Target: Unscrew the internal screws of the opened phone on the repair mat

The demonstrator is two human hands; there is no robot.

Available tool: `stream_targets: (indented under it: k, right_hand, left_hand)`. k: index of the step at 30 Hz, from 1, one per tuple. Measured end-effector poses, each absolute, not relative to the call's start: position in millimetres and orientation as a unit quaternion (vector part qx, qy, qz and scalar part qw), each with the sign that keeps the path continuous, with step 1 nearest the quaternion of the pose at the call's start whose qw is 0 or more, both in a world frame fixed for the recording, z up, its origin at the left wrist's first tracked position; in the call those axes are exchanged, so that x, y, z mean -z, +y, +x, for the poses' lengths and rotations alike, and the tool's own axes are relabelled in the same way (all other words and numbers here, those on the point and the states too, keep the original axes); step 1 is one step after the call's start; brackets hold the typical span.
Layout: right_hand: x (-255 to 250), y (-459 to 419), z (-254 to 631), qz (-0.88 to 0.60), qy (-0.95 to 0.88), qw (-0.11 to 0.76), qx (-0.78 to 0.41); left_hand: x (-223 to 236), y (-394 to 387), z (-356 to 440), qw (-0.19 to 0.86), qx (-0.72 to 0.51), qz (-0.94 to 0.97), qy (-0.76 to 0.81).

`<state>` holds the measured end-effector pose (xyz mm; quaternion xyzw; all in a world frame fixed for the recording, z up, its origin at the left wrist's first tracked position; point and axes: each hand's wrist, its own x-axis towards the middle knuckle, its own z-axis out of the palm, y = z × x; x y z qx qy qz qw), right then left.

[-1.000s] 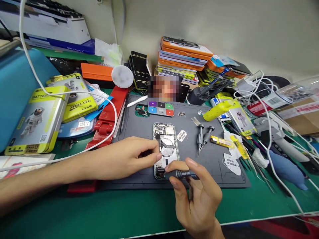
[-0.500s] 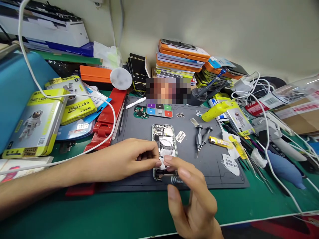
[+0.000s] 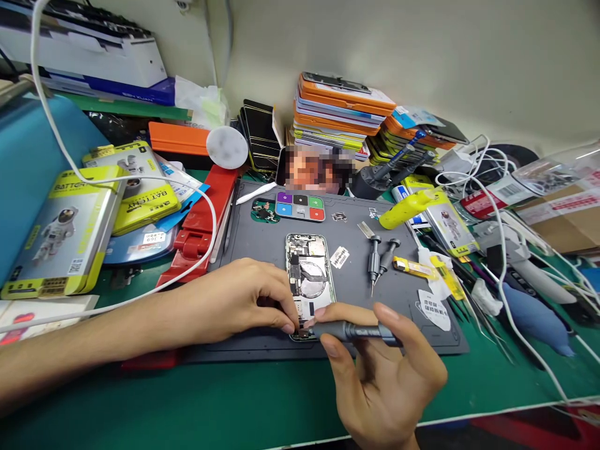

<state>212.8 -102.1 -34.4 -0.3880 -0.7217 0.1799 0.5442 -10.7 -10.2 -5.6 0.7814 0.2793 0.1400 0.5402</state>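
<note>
An opened phone (image 3: 312,287) lies on the grey work mat (image 3: 253,250), its inner parts and a round coil showing. My right hand (image 3: 389,375) holds a dark screwdriver (image 3: 351,331) nearly level, the tip end over the phone's lower end. Where the tip touches is hidden. My left hand (image 3: 262,300) has thumb and fingers pinched together at the phone's lower left edge; what they grip, if anything, is too small to make out. Two more screwdrivers (image 3: 374,259) lie crossed to the right of the phone, close to a small perforated metal plate (image 3: 340,257).
Behind the phone sits a colour-blocked magnetic tray (image 3: 300,207). A yellow bottle (image 3: 405,209), tweezers (image 3: 482,319) and a blue air blower (image 3: 534,319) are on the right. Yellow battery boxes (image 3: 63,231) and a red clamp (image 3: 199,231) stand left. A white cable (image 3: 213,219) loops across.
My left fingertips have moved down from the phone's middle to its lower left edge. The right fingers shifted along the screwdriver, moving forward, then back right.
</note>
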Motion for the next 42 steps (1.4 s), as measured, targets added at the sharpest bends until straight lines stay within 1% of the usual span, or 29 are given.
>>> stream_targets:
  k: [4, 8, 12, 17, 22, 29, 36, 40, 42]
  right_hand:
    - [33, -100, 213, -0.387, -0.720, 0.551, -0.167]
    - [32, -100, 220, -0.429, -0.697, 0.559, -0.132]
    - [32, -102, 227, -0.428, -0.722, 0.524, -0.145]
    - [35, -103, 227, -0.417, -0.725, 0.528, -0.151]
    - [38, -102, 222, -0.414, -0.739, 0.511, -0.144]
    - [39, -103, 225, -0.404, -0.737, 0.518, -0.156]
    - [37, -99, 228, -0.350, -0.805, 0.475, -0.062]
    - [39, -104, 228, -0.370, -0.775, 0.496, -0.130]
    - [41, -106, 228, -0.368, -0.766, 0.507, -0.144]
  left_hand:
    - [3, -11, -10, 0.507, -0.118, 0.805, 0.284]
    - [1, -13, -11, 0.502, -0.106, 0.807, 0.292]
    - [0, -15, -12, 0.509, -0.113, 0.799, 0.301]
    - [0, -16, -11, 0.507, -0.116, 0.796, 0.311]
    - [-1, -15, -11, 0.505, -0.113, 0.796, 0.315]
    - [0, -16, -11, 0.500, -0.114, 0.799, 0.315]
    - [2, -16, -12, 0.497, -0.125, 0.800, 0.311]
    - [3, -15, -11, 0.497, -0.128, 0.799, 0.314]
    - [2, -15, -10, 0.497, -0.126, 0.800, 0.314]
